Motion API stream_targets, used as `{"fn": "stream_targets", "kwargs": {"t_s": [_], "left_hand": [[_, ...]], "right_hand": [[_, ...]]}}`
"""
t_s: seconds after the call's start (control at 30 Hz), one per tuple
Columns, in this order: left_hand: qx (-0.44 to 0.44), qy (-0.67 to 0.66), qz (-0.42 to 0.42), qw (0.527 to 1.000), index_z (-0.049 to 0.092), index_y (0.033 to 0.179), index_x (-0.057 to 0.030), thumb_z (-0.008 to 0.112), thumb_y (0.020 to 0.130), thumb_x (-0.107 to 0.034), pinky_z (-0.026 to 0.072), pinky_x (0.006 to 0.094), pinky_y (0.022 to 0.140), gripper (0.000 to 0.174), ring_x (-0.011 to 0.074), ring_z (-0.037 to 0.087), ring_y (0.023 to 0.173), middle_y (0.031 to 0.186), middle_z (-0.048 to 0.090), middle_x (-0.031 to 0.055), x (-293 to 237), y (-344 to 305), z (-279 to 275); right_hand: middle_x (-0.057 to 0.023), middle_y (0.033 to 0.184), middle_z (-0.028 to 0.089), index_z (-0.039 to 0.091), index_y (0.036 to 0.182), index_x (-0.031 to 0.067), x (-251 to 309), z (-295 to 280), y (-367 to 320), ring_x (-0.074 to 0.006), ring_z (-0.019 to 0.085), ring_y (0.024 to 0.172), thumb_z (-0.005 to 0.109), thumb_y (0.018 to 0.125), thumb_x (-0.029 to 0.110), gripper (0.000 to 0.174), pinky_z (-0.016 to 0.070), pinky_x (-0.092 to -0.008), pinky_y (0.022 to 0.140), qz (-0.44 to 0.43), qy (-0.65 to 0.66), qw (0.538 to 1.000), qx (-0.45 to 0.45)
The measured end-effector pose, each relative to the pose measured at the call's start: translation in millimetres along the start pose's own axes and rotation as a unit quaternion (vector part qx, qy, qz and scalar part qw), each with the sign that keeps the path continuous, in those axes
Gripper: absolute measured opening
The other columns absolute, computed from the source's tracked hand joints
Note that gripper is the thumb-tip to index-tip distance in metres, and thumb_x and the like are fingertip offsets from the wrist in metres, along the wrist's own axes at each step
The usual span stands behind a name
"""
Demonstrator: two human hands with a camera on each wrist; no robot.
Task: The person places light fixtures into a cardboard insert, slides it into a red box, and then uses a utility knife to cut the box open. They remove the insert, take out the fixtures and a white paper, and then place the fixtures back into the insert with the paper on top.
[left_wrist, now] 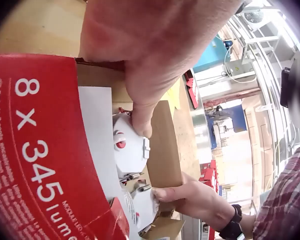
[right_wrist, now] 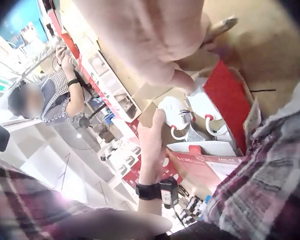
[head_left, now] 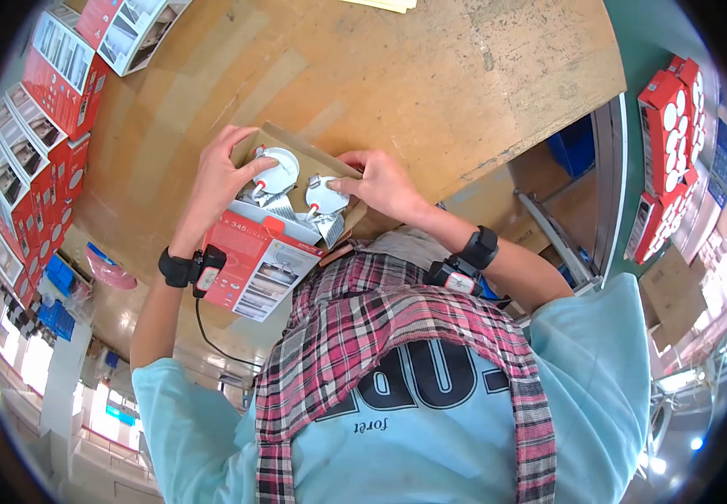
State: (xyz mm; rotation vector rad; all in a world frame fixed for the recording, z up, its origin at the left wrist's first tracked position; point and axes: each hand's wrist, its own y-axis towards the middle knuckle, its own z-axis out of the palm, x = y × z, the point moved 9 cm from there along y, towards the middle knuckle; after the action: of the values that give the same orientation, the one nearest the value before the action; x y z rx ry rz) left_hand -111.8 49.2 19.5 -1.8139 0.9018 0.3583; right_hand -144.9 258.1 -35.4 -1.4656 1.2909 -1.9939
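Note:
A red printed cardboard box [head_left: 242, 265] stands unlidded at the table's near edge, its brown inner wall [head_left: 303, 149] showing. Inside lie white round LED spotlight modules [head_left: 281, 175] with red-tipped leads and metal clips. My left hand [head_left: 222, 175] grips the box's left side, fingers outside, while its thumb rests on one module. On the opposite side my right hand [head_left: 390, 188] holds the wall with its fingers behind it, and its thumb presses a second module [head_left: 323, 198]. In the left wrist view, the box's red panel [left_wrist: 45, 150] reads "8 x 345 lume".
Stacked red boxes [head_left: 44, 168] line the left of the wooden table [head_left: 380, 92]. More red boxes [head_left: 670, 134] sit beyond its right edge. Yellow paper [head_left: 384, 4] lies at the far edge, a pink item [head_left: 112, 267] at left. Another person [right_wrist: 52, 97] appears in the right wrist view.

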Motion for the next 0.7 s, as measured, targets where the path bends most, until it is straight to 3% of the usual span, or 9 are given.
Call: {"fn": "stream_targets", "kwargs": {"t_s": [0.2,0.4,0.5,0.53,0.63,0.7], "left_hand": [[-0.025,0.009,0.019,0.999,0.059,0.112,0.0043,0.075,0.075,-0.025,0.0429,0.0325,0.089,0.049,0.0255,0.058,0.101,0.104,0.059,0.0124,14.9,10.2,1.4],[-0.049,0.012,0.066,0.997,0.053,0.122,0.0008,0.071,0.079,-0.023,0.0386,0.0349,0.098,0.053,0.0285,0.051,0.115,0.118,0.053,0.0144,-3.8,28.5,-4.2],[-0.233,0.065,0.158,0.957,0.047,0.13,-0.0023,0.069,0.082,-0.022,0.0346,0.0365,0.102,0.057,0.0306,0.043,0.123,0.128,0.045,0.016,-34.3,7.7,-37.5],[-0.249,0.053,0.158,0.954,0.044,0.133,-0.0032,0.064,0.085,-0.025,0.0307,0.0385,0.106,0.057,0.0322,0.038,0.126,0.132,0.042,0.0166,-46.2,-8.5,-45.5],[-0.324,0.057,0.127,0.936,0.043,0.134,-0.0032,0.057,0.09,-0.027,0.0286,0.0398,0.108,0.052,0.0312,0.037,0.128,0.136,0.041,0.0157,-29.7,-56.5,-56.1],[-0.403,0.077,0.022,0.912,0.042,0.135,-0.0013,0.05,0.094,-0.027,0.0269,0.0404,0.108,0.049,0.0306,0.035,0.13,0.14,0.038,0.0165,25.5,-90.5,-64.6]], "right_hand": [[-0.0171,0.092,0.068,0.068,0.106,0.0056,14.5,0.0,10.4,-0.0309,0.065,0.084,0.065,0.082,0.032,0.036,0.0498,-0.0396,0.073,-0.065,-0.068,0.995,0.024],[-0.0193,0.076,0.064,0.067,0.096,0.0041,31.7,-25.4,21.7,-0.0346,0.063,0.074,0.059,0.087,0.032,0.031,0.0478,-0.0438,0.066,-0.103,-0.115,0.987,-0.048],[-0.0196,0.072,0.062,0.067,0.093,0.0038,50.7,-51.1,23.5,-0.0349,0.063,0.071,0.059,0.087,0.033,0.031,0.0469,-0.044,0.063,-0.147,-0.142,0.972,-0.114],[-0.0204,0.07,0.061,0.066,0.092,0.0021,56.0,-61.9,20.7,-0.0341,0.062,0.068,0.059,0.087,0.032,0.032,0.046,-0.0424,0.061,-0.138,-0.162,0.968,-0.132],[-0.0199,0.067,0.059,0.066,0.089,0.0006,38.4,-86.0,28.5,-0.0332,0.06,0.064,0.058,0.087,0.031,0.032,0.0446,-0.0415,0.059,-0.146,-0.095,0.972,-0.158],[-0.0187,0.065,0.058,0.065,0.089,-0.0015,42.2,-90.9,25.7,-0.0293,0.058,0.06,0.058,0.087,0.029,0.031,0.0432,-0.0402,0.058,-0.141,-0.078,0.973,-0.163]]}}
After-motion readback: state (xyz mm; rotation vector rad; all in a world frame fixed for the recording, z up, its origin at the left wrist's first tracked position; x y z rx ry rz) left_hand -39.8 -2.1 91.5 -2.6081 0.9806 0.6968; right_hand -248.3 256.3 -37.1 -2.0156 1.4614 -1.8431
